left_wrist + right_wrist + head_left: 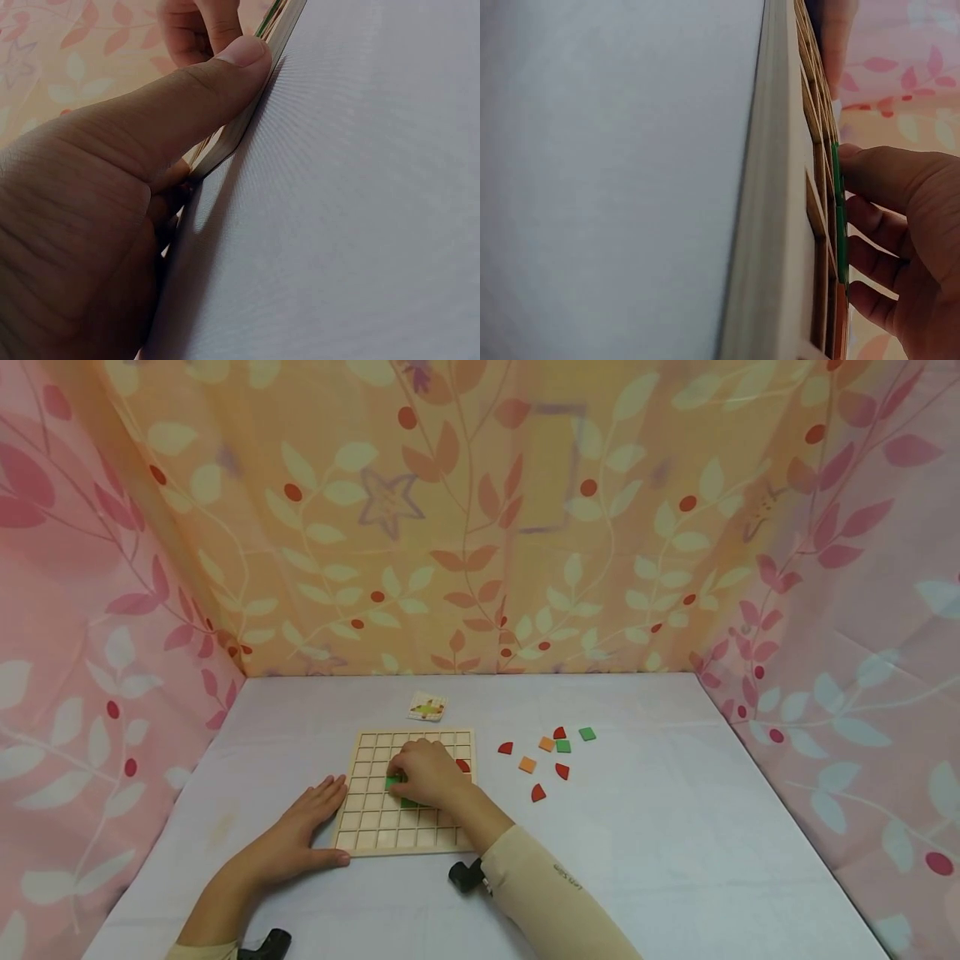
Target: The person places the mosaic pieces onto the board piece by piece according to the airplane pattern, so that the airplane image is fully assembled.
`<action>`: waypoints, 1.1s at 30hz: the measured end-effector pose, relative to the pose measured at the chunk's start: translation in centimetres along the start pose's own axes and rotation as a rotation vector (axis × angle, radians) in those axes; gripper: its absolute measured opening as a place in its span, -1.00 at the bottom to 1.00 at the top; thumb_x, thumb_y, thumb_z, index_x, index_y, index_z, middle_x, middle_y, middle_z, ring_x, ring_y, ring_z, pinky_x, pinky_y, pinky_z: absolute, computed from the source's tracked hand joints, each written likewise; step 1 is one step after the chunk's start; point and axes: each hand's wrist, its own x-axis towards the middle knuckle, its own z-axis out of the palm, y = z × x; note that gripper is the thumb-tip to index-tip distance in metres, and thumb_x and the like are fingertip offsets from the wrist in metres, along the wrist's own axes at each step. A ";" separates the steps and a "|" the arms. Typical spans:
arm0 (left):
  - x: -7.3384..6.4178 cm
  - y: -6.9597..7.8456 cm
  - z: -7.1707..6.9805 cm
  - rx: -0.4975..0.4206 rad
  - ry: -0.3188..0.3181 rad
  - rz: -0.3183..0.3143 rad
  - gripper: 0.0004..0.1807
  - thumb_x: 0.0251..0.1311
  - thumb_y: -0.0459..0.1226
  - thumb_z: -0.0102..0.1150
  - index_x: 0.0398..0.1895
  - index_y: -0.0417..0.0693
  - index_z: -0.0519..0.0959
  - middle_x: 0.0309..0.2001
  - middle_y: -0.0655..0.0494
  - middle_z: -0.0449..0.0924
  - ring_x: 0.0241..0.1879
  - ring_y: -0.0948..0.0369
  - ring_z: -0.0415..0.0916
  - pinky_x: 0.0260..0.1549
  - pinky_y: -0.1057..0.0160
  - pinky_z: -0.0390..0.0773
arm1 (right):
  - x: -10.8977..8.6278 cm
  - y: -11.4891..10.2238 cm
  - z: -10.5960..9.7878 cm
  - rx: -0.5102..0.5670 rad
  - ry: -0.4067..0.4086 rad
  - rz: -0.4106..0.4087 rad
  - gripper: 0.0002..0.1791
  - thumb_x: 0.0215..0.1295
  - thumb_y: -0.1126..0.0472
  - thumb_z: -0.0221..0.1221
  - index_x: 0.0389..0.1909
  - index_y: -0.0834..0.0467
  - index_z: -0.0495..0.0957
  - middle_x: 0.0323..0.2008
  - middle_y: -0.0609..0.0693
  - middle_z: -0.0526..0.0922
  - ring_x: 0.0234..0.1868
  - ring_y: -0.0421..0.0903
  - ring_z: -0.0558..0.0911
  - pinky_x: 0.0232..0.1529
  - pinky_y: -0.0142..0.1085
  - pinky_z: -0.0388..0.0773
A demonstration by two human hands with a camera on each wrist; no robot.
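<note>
The gridded wooden board (pixel 367 823) lay flat on the white-covered desk (pixel 637 847), and on it, left of its far-right cells, a green tile (pixel 392 783) sat under the right hand (pixel 431 774), whose thumb and bent fingers pinched it at its edges. The left hand (pixel 298 832) was spread and grasped nothing, its fingers along the board's left edge and its thumb against the near-left corner. The tile looked light, thin and stiff, unlikely to break but probably a little slick; opposite edges seemed the place to take it, since its flat face offered little to grip. The board, judged rigid and fairly light, might have slid on the cloth if nudged, so steadying its rim made sense. The loose orange squares (pixel 527 764) and red wedges (pixel 562 772) would likely handle similarly.
</note>
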 end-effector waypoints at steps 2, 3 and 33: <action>0.0 0.0 0.0 0.001 0.002 0.003 0.27 -0.07 0.33 0.43 0.58 -0.22 0.17 0.63 -0.07 0.04 0.61 -0.19 -0.11 0.42 0.63 -0.49 | -0.1 0.0 0.0 -0.003 0.003 -0.001 -0.79 0.26 -0.14 0.37 -0.13 -0.22 0.75 -0.26 -0.30 0.59 -0.18 -0.25 0.51 -0.12 -0.25 0.46; -0.1 0.0 0.0 0.000 0.003 0.003 0.27 -0.07 0.33 0.43 0.58 -0.22 0.17 0.63 -0.07 0.04 0.61 -0.19 -0.11 0.42 0.63 -0.49 | -0.1 -0.1 -0.1 -0.004 0.007 -0.003 -0.78 0.27 -0.13 0.36 -0.12 -0.22 0.75 -0.24 -0.30 0.60 -0.17 -0.25 0.51 -0.11 -0.25 0.47; -0.1 0.1 -0.1 0.004 -0.002 -0.007 0.28 -0.07 0.32 0.45 0.59 -0.21 0.15 0.63 -0.06 0.02 0.62 -0.18 -0.11 0.41 0.64 -0.50 | -8.6 6.7 -10.5 0.021 0.358 -0.014 -0.77 0.26 0.10 0.41 -0.06 -0.05 0.75 -0.08 -0.17 0.73 0.06 -0.10 0.59 0.15 -0.08 0.52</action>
